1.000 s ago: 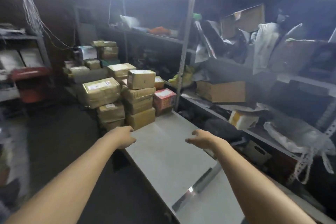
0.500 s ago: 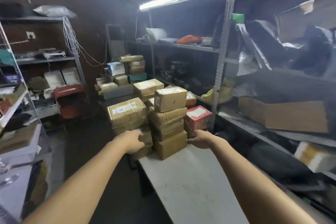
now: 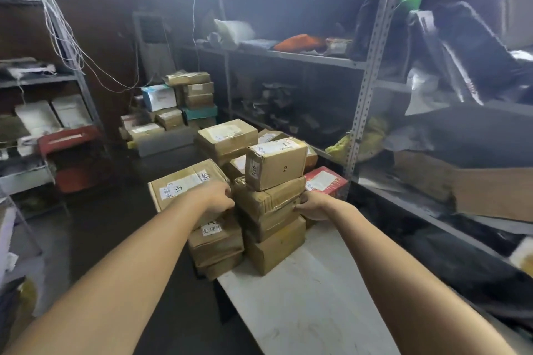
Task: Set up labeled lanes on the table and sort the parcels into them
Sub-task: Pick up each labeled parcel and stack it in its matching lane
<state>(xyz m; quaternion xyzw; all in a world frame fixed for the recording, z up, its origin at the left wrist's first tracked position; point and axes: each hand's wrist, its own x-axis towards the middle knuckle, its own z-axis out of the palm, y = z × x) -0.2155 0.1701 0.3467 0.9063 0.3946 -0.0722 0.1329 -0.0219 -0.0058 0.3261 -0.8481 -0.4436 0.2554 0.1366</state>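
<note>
Parcel stack [image 3: 274,248] stood at 12 o'clock end of white table [image 3: 311,311]. Taped parcel [image 3: 266,199] sat second from top, under parcel marked "2" [image 3: 278,167]. Left hand [image 3: 217,199] grasped taped parcel's 9 o'clock side, fingers curled. Right hand [image 3: 313,206] grasped its 3 o'clock edge, fingers wrapped round it. Large labelled parcel [image 3: 184,184] lay at 9 o'clock of stack, behind left hand. Red box [image 3: 326,181] lay at 2 o'clock, just beside right hand.

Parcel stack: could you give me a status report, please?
Left hand against parcel stack, right hand grips it. No lane labels on table. Red box behind right hand.
</note>
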